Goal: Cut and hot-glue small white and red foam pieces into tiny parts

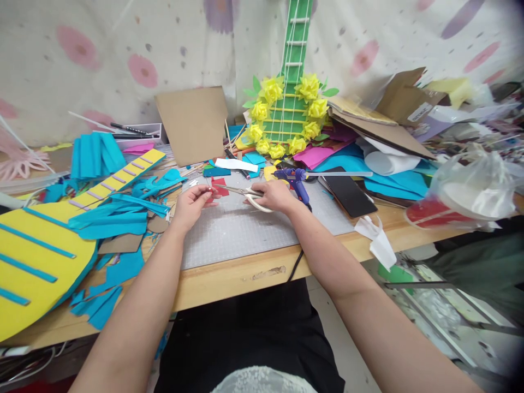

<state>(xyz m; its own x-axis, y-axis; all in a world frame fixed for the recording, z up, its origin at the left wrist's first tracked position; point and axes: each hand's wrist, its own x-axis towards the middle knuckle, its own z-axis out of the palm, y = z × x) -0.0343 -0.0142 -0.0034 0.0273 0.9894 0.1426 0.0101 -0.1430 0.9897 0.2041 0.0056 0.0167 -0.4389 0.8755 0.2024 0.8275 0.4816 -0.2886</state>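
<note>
My left hand (pixel 193 204) pinches a small red bit, perhaps paper, between thumb and fingertips. In my right hand (pixel 276 196) are scissors with pale handles (pixel 258 206), their blades pointing left toward the left fingers. Whether the blades touch the red bit is too small to tell. A flat red piece of paper (pixel 221 186) lies just behind the blades on the grey cutting mat (pixel 241 240). Right beside my right hand rests a blue hot glue gun (pixel 300 185). Behind the hands lies a white strip (pixel 236 165).
A yellow guitar-shaped craft (pixel 45 256) and blue paper scraps (pixel 126 270) cover the left side. At the back stands a green guitar shape (pixel 291 103) ringed with yellow flowers, beside a cardboard sheet (pixel 192 125). On the right are a black phone (pixel 347 194) and a red-and-white bucket (pixel 434 210).
</note>
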